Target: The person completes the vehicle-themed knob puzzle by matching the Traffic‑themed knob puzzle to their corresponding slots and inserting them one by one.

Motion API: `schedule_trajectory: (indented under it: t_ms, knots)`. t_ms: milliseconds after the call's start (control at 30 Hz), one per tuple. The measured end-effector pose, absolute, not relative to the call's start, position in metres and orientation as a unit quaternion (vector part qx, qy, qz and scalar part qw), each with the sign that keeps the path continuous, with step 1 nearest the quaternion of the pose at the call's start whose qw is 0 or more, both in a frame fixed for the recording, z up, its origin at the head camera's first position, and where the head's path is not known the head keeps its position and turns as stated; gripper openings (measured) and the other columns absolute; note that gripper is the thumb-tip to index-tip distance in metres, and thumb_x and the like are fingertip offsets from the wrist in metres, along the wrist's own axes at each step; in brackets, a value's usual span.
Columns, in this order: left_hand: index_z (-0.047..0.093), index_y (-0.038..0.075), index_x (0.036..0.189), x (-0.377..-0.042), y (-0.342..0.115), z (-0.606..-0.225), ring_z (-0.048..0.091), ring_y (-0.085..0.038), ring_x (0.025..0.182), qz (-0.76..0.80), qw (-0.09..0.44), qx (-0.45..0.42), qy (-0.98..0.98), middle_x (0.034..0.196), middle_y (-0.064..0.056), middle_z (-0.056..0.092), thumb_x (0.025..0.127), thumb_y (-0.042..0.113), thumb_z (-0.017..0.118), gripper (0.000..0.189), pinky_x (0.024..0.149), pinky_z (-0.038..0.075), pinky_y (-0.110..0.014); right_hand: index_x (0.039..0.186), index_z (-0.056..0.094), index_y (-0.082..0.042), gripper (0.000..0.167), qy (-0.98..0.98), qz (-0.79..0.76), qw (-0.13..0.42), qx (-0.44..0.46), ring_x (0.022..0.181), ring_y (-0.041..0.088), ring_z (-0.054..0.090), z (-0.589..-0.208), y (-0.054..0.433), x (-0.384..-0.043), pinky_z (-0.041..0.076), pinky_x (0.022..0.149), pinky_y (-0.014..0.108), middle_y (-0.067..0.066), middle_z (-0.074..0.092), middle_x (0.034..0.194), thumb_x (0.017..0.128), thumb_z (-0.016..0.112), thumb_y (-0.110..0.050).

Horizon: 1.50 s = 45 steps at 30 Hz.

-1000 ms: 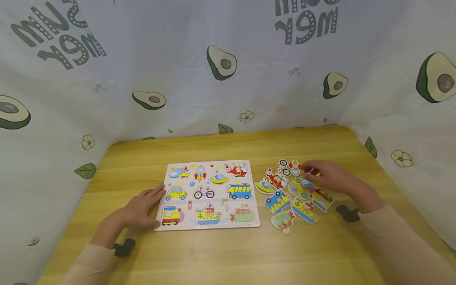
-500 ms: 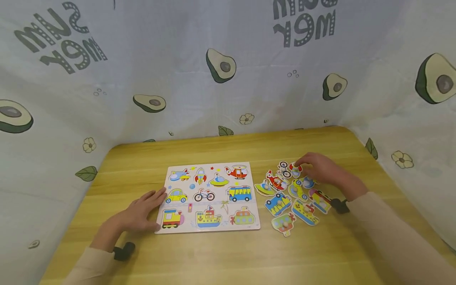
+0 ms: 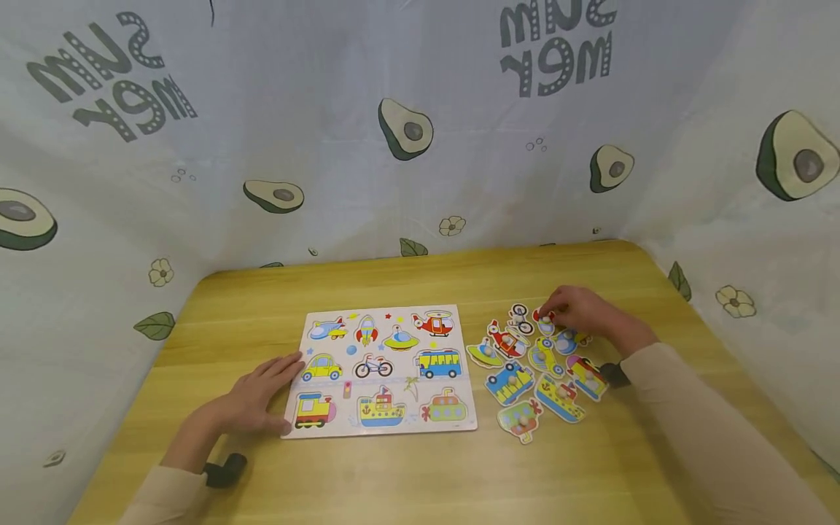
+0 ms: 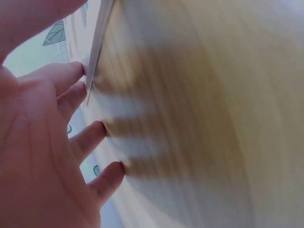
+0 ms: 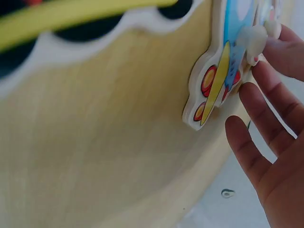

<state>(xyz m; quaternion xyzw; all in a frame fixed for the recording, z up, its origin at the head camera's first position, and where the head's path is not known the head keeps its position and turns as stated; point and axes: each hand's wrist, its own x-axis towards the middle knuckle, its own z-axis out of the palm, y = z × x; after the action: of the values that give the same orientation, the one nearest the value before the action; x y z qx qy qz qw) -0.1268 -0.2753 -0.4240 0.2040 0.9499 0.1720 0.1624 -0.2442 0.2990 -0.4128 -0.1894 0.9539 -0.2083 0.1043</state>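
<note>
Pinching rocket piece [image 3: 545,327] by its knob [image 5: 272,29] with right hand [image 3: 580,310] at right of frame, likely for neat hold amid crowded loose pieces [image 3: 510,383], and bracing puzzle board [image 3: 403,361] at centre-left with loosely extended left hand [image 3: 252,401], presumably against sliding.

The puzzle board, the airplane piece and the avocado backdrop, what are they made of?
Puzzle board: probably wood or fiberboard, with a smooth printed face; the left wrist view shows its thick, plain edge.
Airplane piece: likely the same, smooth and brightly printed, with a thick pale edge.
Avocado backdrop: looks like printed fabric, mostly matte, because of its soft wrinkles.
</note>
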Motion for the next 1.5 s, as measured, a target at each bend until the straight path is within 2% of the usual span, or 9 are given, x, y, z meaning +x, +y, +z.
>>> schedule_trajectory:
  t_ms: [167,333,667,867,933,1067,1167,1367,1500]
  knots:
    - [0.036,0.010,0.153,-0.122,-0.277,-0.424,0.027,-0.048,0.144,0.174,0.165,0.202,0.950,0.162,-0.014,0.029,0.071,0.043,0.082,0.100,0.103,0.031,-0.075,0.103,0.077,-0.010,0.016,0.954,-0.192,0.105,-0.204,0.085,0.018,0.055,-0.418,0.300,-0.246,0.051,0.075,0.032,0.010,0.063,0.103,0.091,0.068,-0.009]
    - [0.035,0.009,0.154,-0.122,-0.275,-0.420,0.027,-0.048,0.145,0.169,0.159,0.209,0.950,0.163,-0.015,0.029,0.074,0.043,0.079,0.097,0.105,0.031,-0.074,0.103,0.077,-0.008,0.016,0.956,-0.178,0.077,-0.219,0.082,0.016,0.055,-0.416,0.302,-0.244,0.048,0.071,0.029,0.009,0.062,0.098,0.090,0.070,-0.012]
    - [0.034,0.007,0.154,-0.129,-0.275,-0.422,0.026,-0.047,0.145,0.174,0.151,0.209,0.951,0.163,-0.016,0.027,0.074,0.040,0.079,0.098,0.105,0.029,-0.075,0.094,0.075,-0.007,0.014,0.967,-0.161,0.034,-0.196,0.081,0.019,0.054,-0.405,0.310,-0.253,0.048,0.070,0.034,0.013,0.060,0.100,0.088,0.072,-0.020]
    - [0.036,0.008,0.153,-0.119,-0.281,-0.421,0.027,-0.050,0.144,0.179,0.155,0.200,0.951,0.162,-0.016,0.028,0.072,0.042,0.081,0.099,0.103,0.029,-0.077,0.077,0.066,-0.010,0.026,0.971,-0.133,0.068,-0.188,0.075,0.019,0.048,-0.410,0.304,-0.260,0.040,0.065,0.030,0.008,0.056,0.086,0.091,0.070,-0.031]
    - [0.036,0.008,0.153,-0.117,-0.282,-0.422,0.028,-0.050,0.143,0.182,0.153,0.202,0.950,0.162,-0.016,0.029,0.072,0.043,0.081,0.099,0.102,0.030,-0.077,0.075,0.063,-0.010,0.029,0.972,-0.125,0.082,-0.182,0.074,0.019,0.047,-0.412,0.302,-0.260,0.038,0.064,0.030,0.008,0.054,0.084,0.091,0.070,-0.033]
    - [0.036,0.007,0.153,-0.118,-0.284,-0.425,0.029,-0.050,0.143,0.182,0.145,0.211,0.949,0.162,-0.016,0.030,0.073,0.043,0.080,0.098,0.102,0.031,-0.076,0.091,0.067,-0.004,0.023,0.971,-0.140,0.089,-0.173,0.080,0.023,0.054,-0.413,0.303,-0.259,0.049,0.072,0.039,0.012,0.059,0.090,0.088,0.071,-0.027]
    - [0.036,0.008,0.153,-0.121,-0.283,-0.428,0.031,-0.049,0.142,0.177,0.147,0.214,0.949,0.162,-0.015,0.029,0.074,0.044,0.079,0.098,0.102,0.031,-0.075,0.105,0.068,-0.001,0.024,0.965,-0.168,0.100,-0.176,0.085,0.024,0.058,-0.414,0.307,-0.256,0.053,0.078,0.044,0.015,0.065,0.098,0.088,0.069,-0.018]
    - [0.034,0.009,0.154,-0.128,-0.277,-0.426,0.034,-0.048,0.140,0.166,0.150,0.208,0.952,0.162,-0.014,0.029,0.071,0.039,0.080,0.099,0.102,0.032,-0.075,0.111,0.068,0.002,0.024,0.957,-0.208,0.123,-0.160,0.073,0.016,0.056,-0.418,0.314,-0.252,0.048,0.064,0.030,0.013,0.063,0.094,0.094,0.063,-0.015]
    - [0.036,0.007,0.153,-0.129,-0.275,-0.422,0.034,-0.050,0.138,0.166,0.151,0.204,0.953,0.161,-0.016,0.030,0.070,0.038,0.082,0.099,0.101,0.031,-0.077,0.111,0.069,-0.001,0.023,0.958,-0.210,0.108,-0.162,0.076,0.018,0.057,-0.420,0.312,-0.253,0.048,0.065,0.030,0.013,0.059,0.096,0.094,0.064,-0.016]
